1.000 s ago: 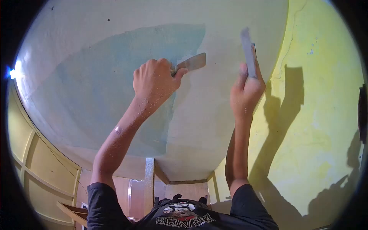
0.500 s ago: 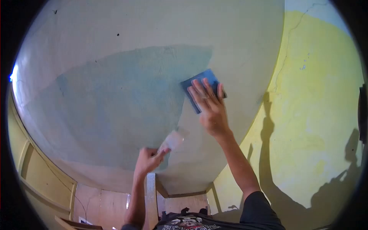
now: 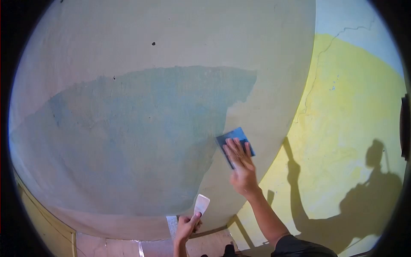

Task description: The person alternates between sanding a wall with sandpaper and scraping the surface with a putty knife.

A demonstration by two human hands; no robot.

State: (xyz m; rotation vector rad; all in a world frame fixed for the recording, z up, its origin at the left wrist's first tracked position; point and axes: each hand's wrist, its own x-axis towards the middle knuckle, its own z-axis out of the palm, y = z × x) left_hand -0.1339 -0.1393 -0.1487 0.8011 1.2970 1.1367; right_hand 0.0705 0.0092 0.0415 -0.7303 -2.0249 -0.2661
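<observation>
My right hand [image 3: 242,165] presses a dark, square flat spreader [image 3: 239,134] against the wall, its fingers laid over the back of the tool. The spreader is at the right border of a blue-green patch [image 3: 171,128], beside the paler grey coat. Lower down, my left hand [image 3: 187,226] is closed round the handle of a putty knife [image 3: 202,203]. That knife's broad pale blade points upward, in front of the wall. The handle is mostly hidden by the fingers.
To the right a yellow wall [image 3: 342,128] meets the grey wall [image 3: 214,34] at a corner; it bears a crack and my shadow [image 3: 368,201]. Small dark holes mark the grey wall. A pale upright strip [image 3: 171,225] stands by my left hand, and yellowish panelling [image 3: 43,218] is at lower left.
The view has shifted upward on the wall. My right hand has slid the spreader lower along the patch's right border. My left hand with the putty knife now appears lower in view.
</observation>
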